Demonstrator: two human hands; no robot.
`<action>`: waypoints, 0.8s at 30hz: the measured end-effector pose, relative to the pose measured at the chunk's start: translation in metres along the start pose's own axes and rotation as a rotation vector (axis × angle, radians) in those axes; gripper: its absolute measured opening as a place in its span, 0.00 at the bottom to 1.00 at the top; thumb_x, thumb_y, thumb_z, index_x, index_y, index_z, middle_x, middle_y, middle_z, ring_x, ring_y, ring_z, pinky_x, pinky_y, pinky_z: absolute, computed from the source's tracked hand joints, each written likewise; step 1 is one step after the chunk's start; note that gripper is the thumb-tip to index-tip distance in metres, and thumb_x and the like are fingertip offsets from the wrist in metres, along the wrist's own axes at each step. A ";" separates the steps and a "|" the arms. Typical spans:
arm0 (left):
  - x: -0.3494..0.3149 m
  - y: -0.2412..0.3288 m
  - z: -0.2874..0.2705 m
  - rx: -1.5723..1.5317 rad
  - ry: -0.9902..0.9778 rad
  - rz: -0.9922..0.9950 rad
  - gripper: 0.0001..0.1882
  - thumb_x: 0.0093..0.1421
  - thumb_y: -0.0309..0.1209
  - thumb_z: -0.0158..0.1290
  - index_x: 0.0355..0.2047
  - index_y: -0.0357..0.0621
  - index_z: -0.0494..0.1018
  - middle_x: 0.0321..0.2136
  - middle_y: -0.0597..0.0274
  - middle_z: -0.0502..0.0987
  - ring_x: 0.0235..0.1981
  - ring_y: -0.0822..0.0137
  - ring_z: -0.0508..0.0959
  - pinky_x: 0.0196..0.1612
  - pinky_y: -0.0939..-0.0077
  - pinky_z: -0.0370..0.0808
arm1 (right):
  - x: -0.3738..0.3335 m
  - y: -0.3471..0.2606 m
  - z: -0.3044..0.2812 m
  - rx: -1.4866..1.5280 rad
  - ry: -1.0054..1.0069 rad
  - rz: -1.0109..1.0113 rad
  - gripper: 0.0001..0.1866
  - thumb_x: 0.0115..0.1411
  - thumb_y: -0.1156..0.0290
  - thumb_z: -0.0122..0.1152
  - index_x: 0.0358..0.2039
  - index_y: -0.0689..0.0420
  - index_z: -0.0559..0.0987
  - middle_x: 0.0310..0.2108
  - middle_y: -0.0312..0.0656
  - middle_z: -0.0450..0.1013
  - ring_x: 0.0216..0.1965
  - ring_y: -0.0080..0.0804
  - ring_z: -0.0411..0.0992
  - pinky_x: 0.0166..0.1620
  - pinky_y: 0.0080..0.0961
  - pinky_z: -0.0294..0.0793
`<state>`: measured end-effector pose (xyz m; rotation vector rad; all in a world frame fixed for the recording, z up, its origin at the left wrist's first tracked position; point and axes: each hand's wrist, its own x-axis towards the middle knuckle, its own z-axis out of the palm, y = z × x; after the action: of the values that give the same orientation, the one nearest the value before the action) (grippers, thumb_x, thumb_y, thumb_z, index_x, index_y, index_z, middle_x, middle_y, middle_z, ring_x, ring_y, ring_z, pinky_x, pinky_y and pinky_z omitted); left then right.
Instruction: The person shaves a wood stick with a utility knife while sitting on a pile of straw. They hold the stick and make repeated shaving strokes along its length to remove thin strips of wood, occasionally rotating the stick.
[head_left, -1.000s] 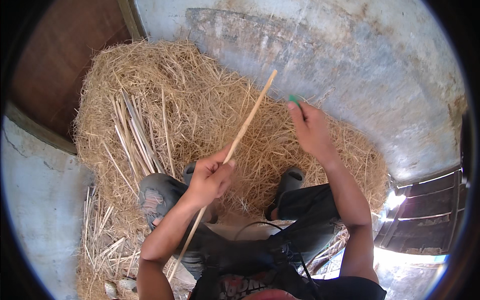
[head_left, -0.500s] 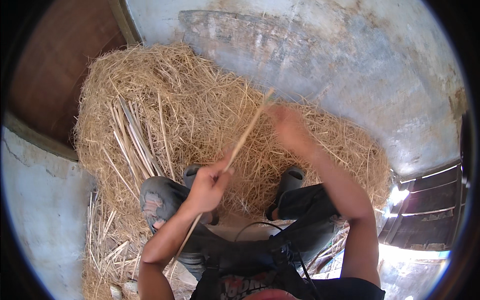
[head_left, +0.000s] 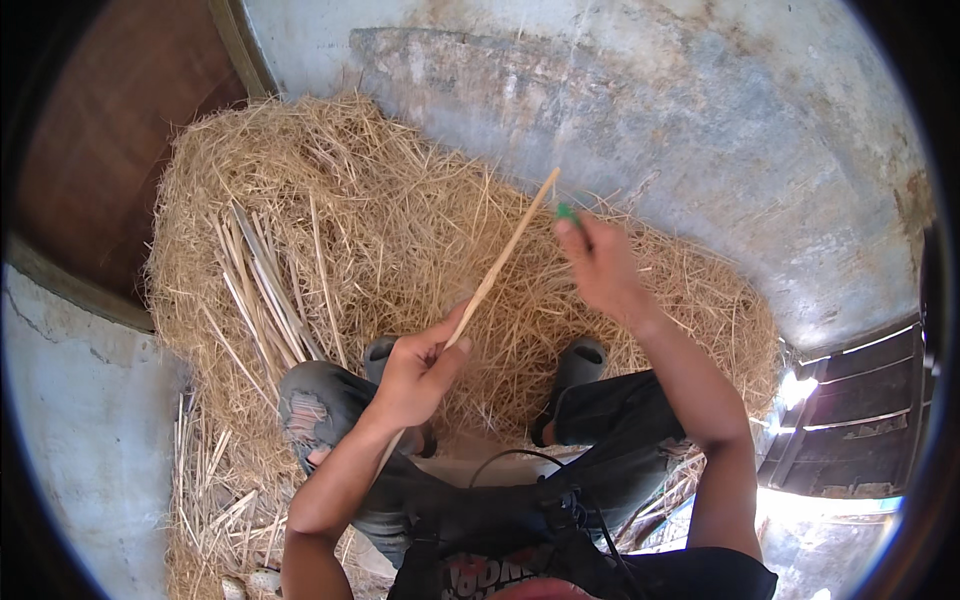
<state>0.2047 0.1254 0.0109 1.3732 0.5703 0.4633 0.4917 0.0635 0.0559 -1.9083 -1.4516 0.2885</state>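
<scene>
A long, pale, slender wooden stick [head_left: 512, 243] slants up and to the right in front of me. My left hand [head_left: 415, 375] is closed around it below its middle, and its lower end passes beneath my left forearm toward my lap. To the right of the stick's upper end, my right hand [head_left: 603, 262] grips a small green-handled knife [head_left: 567, 212]. Its thin blade barely shows beside the stick's tip; I cannot tell whether they touch.
Dry straw-like shavings [head_left: 400, 200] are heaped around my feet. A bundle of pale sticks [head_left: 265, 285] lies on the heap at left. Dark sandals [head_left: 580, 362] are on my feet. A stained wall [head_left: 650, 110] rises behind, with a wooden slatted panel [head_left: 850, 420] at right.
My right hand has shifted slightly right and down, away from the stick, and the green handle now shows clearly. My left hand keeps its hold; the stick's upper end has moved slightly right.
</scene>
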 end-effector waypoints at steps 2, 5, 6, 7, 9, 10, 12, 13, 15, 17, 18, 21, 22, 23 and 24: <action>0.002 0.000 0.000 -0.016 -0.011 0.004 0.28 0.72 0.23 0.49 0.71 0.40 0.62 0.18 0.79 0.62 0.17 0.85 0.58 0.20 0.84 0.55 | -0.015 -0.018 0.017 -0.030 -0.076 -0.167 0.27 0.74 0.49 0.50 0.34 0.63 0.79 0.14 0.47 0.69 0.14 0.41 0.69 0.23 0.42 0.68; 0.004 0.000 -0.001 -0.032 -0.029 -0.004 0.28 0.73 0.23 0.48 0.72 0.40 0.60 0.16 0.76 0.62 0.13 0.83 0.60 0.16 0.83 0.56 | -0.020 -0.022 0.035 -0.056 -0.241 -0.168 0.25 0.73 0.51 0.52 0.38 0.63 0.81 0.18 0.51 0.73 0.21 0.42 0.75 0.27 0.41 0.72; 0.003 -0.001 -0.001 -0.049 -0.023 -0.046 0.28 0.73 0.23 0.49 0.72 0.41 0.61 0.17 0.78 0.63 0.15 0.84 0.60 0.18 0.84 0.56 | -0.014 -0.009 0.035 -0.124 -0.175 -0.156 0.26 0.73 0.50 0.52 0.40 0.64 0.82 0.20 0.52 0.74 0.24 0.42 0.77 0.29 0.42 0.73; -0.001 0.000 -0.001 -0.060 -0.011 -0.092 0.28 0.73 0.23 0.49 0.72 0.41 0.61 0.19 0.80 0.63 0.16 0.86 0.60 0.19 0.84 0.56 | 0.000 0.012 0.033 -0.184 -0.110 -0.145 0.27 0.73 0.48 0.51 0.41 0.64 0.82 0.21 0.53 0.75 0.27 0.43 0.78 0.32 0.43 0.73; -0.006 0.004 0.000 -0.057 -0.059 -0.125 0.27 0.73 0.23 0.48 0.72 0.43 0.61 0.17 0.79 0.63 0.14 0.85 0.59 0.17 0.84 0.56 | 0.027 0.059 0.023 -0.159 0.080 0.111 0.31 0.73 0.45 0.49 0.43 0.65 0.82 0.24 0.54 0.75 0.32 0.42 0.77 0.37 0.43 0.73; -0.009 0.008 -0.001 -0.055 -0.075 -0.131 0.27 0.74 0.24 0.48 0.72 0.44 0.61 0.17 0.79 0.63 0.14 0.84 0.59 0.17 0.84 0.56 | 0.038 0.075 0.005 -0.104 0.153 0.257 0.34 0.73 0.43 0.47 0.43 0.66 0.82 0.25 0.52 0.76 0.32 0.41 0.75 0.39 0.43 0.73; -0.012 0.008 -0.001 -0.140 -0.120 -0.126 0.27 0.74 0.24 0.47 0.72 0.45 0.61 0.16 0.78 0.62 0.12 0.84 0.59 0.15 0.83 0.56 | 0.049 0.105 -0.039 -0.025 0.279 0.468 0.38 0.74 0.40 0.42 0.41 0.68 0.82 0.27 0.48 0.77 0.31 0.38 0.71 0.42 0.43 0.72; -0.012 0.007 -0.001 -0.185 -0.146 -0.127 0.27 0.74 0.25 0.47 0.73 0.46 0.60 0.15 0.78 0.61 0.11 0.83 0.59 0.15 0.83 0.56 | 0.042 0.120 -0.054 -0.027 0.315 0.493 0.37 0.74 0.41 0.43 0.41 0.69 0.82 0.27 0.48 0.77 0.31 0.37 0.70 0.42 0.42 0.72; -0.010 0.008 -0.006 -0.191 -0.129 -0.157 0.28 0.74 0.25 0.46 0.73 0.47 0.59 0.15 0.78 0.60 0.11 0.83 0.58 0.15 0.84 0.55 | 0.032 0.134 -0.067 -0.033 0.365 0.539 0.36 0.75 0.43 0.43 0.41 0.69 0.82 0.27 0.47 0.76 0.30 0.35 0.69 0.42 0.39 0.71; -0.006 0.008 -0.009 -0.236 -0.136 -0.161 0.28 0.75 0.25 0.45 0.74 0.47 0.58 0.14 0.78 0.58 0.10 0.83 0.57 0.14 0.84 0.54 | 0.021 0.128 -0.061 0.027 0.328 0.349 0.35 0.75 0.44 0.45 0.41 0.68 0.82 0.24 0.48 0.74 0.30 0.35 0.70 0.41 0.39 0.71; -0.006 0.008 -0.009 -0.253 -0.144 -0.164 0.28 0.75 0.25 0.45 0.74 0.47 0.58 0.14 0.78 0.58 0.10 0.83 0.57 0.14 0.84 0.53 | 0.015 0.110 -0.056 0.064 0.315 0.255 0.34 0.75 0.44 0.45 0.41 0.68 0.82 0.23 0.48 0.73 0.30 0.34 0.71 0.41 0.39 0.71; -0.008 0.007 -0.009 -0.290 -0.160 -0.187 0.28 0.75 0.25 0.45 0.74 0.48 0.58 0.13 0.78 0.57 0.10 0.83 0.56 0.14 0.83 0.52 | 0.002 0.026 -0.035 -0.002 0.027 0.122 0.35 0.74 0.41 0.47 0.50 0.65 0.82 0.21 0.46 0.71 0.29 0.33 0.72 0.39 0.38 0.73; -0.008 0.007 -0.009 -0.300 -0.164 -0.192 0.28 0.75 0.25 0.45 0.74 0.48 0.58 0.13 0.78 0.57 0.10 0.82 0.56 0.14 0.83 0.52 | -0.003 -0.002 -0.028 -0.017 -0.134 0.147 0.36 0.73 0.40 0.47 0.54 0.65 0.81 0.21 0.46 0.71 0.28 0.32 0.72 0.39 0.38 0.74; -0.007 0.007 -0.006 -0.310 -0.177 -0.195 0.28 0.75 0.25 0.45 0.74 0.48 0.58 0.13 0.77 0.57 0.10 0.82 0.56 0.14 0.83 0.51 | -0.009 -0.010 -0.015 -0.009 -0.230 0.068 0.35 0.74 0.40 0.46 0.53 0.64 0.81 0.20 0.46 0.71 0.26 0.33 0.72 0.37 0.39 0.73; -0.005 0.008 -0.003 -0.306 -0.168 -0.207 0.29 0.75 0.25 0.45 0.74 0.49 0.58 0.13 0.77 0.57 0.10 0.82 0.56 0.14 0.83 0.51 | -0.012 -0.012 -0.006 -0.005 -0.322 -0.011 0.35 0.74 0.41 0.46 0.53 0.63 0.82 0.19 0.46 0.71 0.24 0.34 0.71 0.34 0.41 0.73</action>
<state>0.1988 0.1256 0.0193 1.0370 0.4750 0.2517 0.4821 0.0514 0.0648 -1.9211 -1.6693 0.6105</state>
